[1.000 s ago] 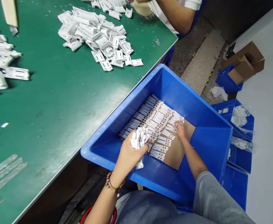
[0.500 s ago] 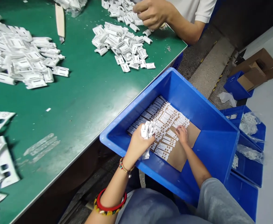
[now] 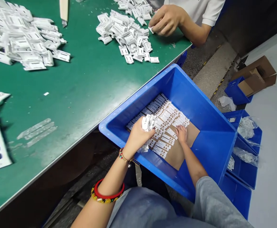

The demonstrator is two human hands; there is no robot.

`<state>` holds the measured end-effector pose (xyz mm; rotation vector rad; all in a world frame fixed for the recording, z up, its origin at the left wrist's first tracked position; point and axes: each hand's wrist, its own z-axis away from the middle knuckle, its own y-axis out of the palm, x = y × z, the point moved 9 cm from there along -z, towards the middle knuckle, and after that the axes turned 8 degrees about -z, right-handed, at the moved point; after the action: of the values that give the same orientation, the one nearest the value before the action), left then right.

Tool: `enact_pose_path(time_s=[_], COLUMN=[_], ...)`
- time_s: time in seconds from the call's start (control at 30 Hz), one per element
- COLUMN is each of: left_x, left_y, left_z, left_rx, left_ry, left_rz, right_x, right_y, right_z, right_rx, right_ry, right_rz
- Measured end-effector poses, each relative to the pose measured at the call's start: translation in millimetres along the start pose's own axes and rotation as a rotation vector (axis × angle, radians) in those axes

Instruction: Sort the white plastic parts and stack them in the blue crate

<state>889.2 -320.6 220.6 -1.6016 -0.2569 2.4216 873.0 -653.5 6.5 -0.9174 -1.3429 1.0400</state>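
Note:
My left hand [image 3: 138, 135] is closed round a bundle of white plastic strips [image 3: 148, 123], over the near left side of a blue bin [image 3: 212, 144]. More white strips show below the fist. Inside the bin, my right hand [image 3: 181, 134] reaches down with fingers stretched out, its fingertips at the laid strips; nothing held is visible. Flat white strips with square holes [image 3: 163, 146] lie in rows on a brown cardboard sheet [image 3: 177, 158] at the bin's bottom. One strip [image 3: 171, 133] beside my right fingertips lies at a slant to its neighbours.
On the green table [image 3: 81, 85] are piles of white plastic parts [image 3: 27, 38] and a pale-handled blade [image 3: 64, 12]. Across it, a co-worker's hand [image 3: 168, 20] holds a small white part. Blue bins [image 3: 245, 177] and a cardboard box [image 3: 257, 76] stand at the right.
The view has shifted slightly. The co-worker's hand has come down and right beside the pile with a small white part. My left hand still holds its bundle; my right stays at the strips.

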Motion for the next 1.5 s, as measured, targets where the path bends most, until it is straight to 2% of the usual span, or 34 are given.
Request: enact_pose_path(time_s=[0.27, 0.47, 0.73, 0.93, 1.1, 1.17, 1.3, 1.5], left_x=[-1, -2, -1, -3, -2, -2, -3, -3], left_y=[1.1, 0.4, 0.2, -1.5, -1.5, -0.9, -0.1, -1.6], left_z=[0, 1, 1, 0, 0, -1, 0, 0], left_rx=[0.006, -0.002, 0.002, -0.006, -0.006, -0.004, 0.004, 0.010], left_ry=[0.011, 0.011, 0.003, 0.012, 0.003, 0.005, 0.017, 0.018], left_rz=[-0.011, -0.013, -0.038, -0.058, -0.059, -0.056, -0.039, -0.041], right_x=[2, -8, -11, -22, -32, -34, -45, -62], right_y=[3, -1, 16, 21, 35, 30, 5, -7], right_z=[5, -4, 3, 0, -8, -10, -27, -56], right_rx=[0.034, 0.023, 0.087, 0.034, 0.115, 0.086, -0.022, 0.064], right_ry=[0.002, 0.040, 0.054, 0.110, 0.166, 0.165, 0.173, 0.152], right_rz=[0.014, 0.031, 0.042, 0.042, 0.004, 0.010, 0.038, 0.073])
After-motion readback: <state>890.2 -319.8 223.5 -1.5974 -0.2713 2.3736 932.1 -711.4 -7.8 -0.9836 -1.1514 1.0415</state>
